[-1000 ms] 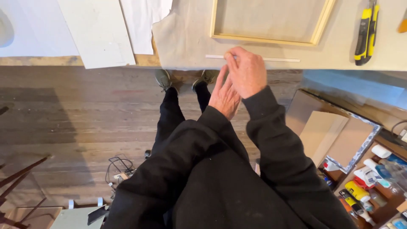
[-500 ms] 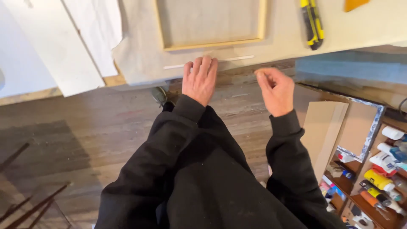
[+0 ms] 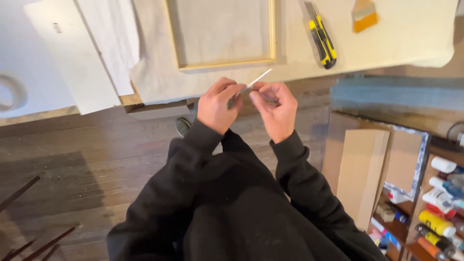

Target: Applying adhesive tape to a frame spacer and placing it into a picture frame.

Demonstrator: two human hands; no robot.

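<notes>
Here, seen from the head camera, both hands meet in front of the table's near edge, above the wooden floor [image 3: 87, 159]. The left hand [image 3: 217, 105] and the right hand [image 3: 275, 107] each pinch a thin pale strip [image 3: 255, 81] between thumb and fingertips; the fingers of both hands are curled closed around it. The strip runs obliquely, its free end pointing up and to the right, toward the lower rail of the wooden frame [image 3: 223, 64]. What the strip is made of cannot be told.

The frame lies flat on a beige cloth [image 3: 396, 43] that covers the table. To its right, on the same cloth, lie a yellow-and-black utility knife [image 3: 322, 37] and, farther right, a flat brush [image 3: 363, 15] with an orange handle. Left of the frame, white sheets [image 3: 77, 58] overlap the cloth's edge. At lower right stand cardboard pieces [image 3: 360, 169] and an open box of paint tubes [image 3: 437, 212]. Black sleeves cover both forearms.
</notes>
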